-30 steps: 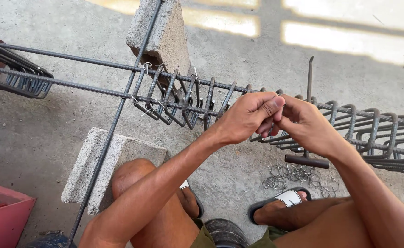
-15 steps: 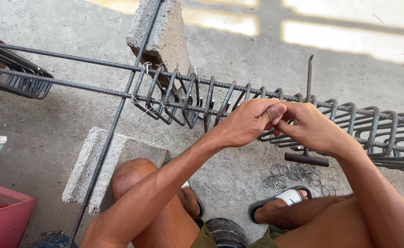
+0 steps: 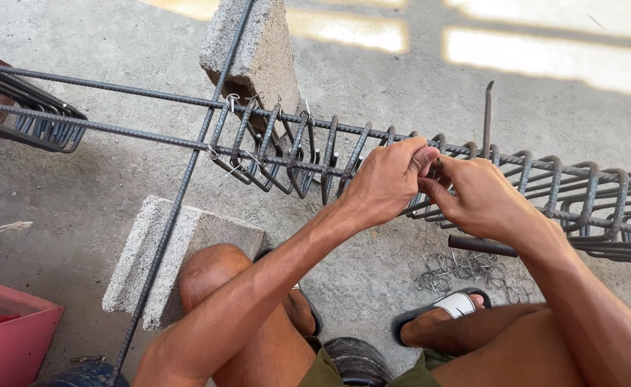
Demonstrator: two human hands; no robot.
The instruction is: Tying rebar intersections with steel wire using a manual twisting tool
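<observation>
Hands unmoved, left hand and right hand still pinched together on rebar cage

A grey concrete block is seen on the floor. Beyond it, a second concrete block stands upright. Left of it, a red crate is partly visible. Right of it, loose wire loops are scattered.

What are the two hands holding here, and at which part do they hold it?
Both the left hand and right hand pinch at a top bar of the rebar cage, where a stirrup crosses. Whether they hold tie wire cannot be told.
</observation>
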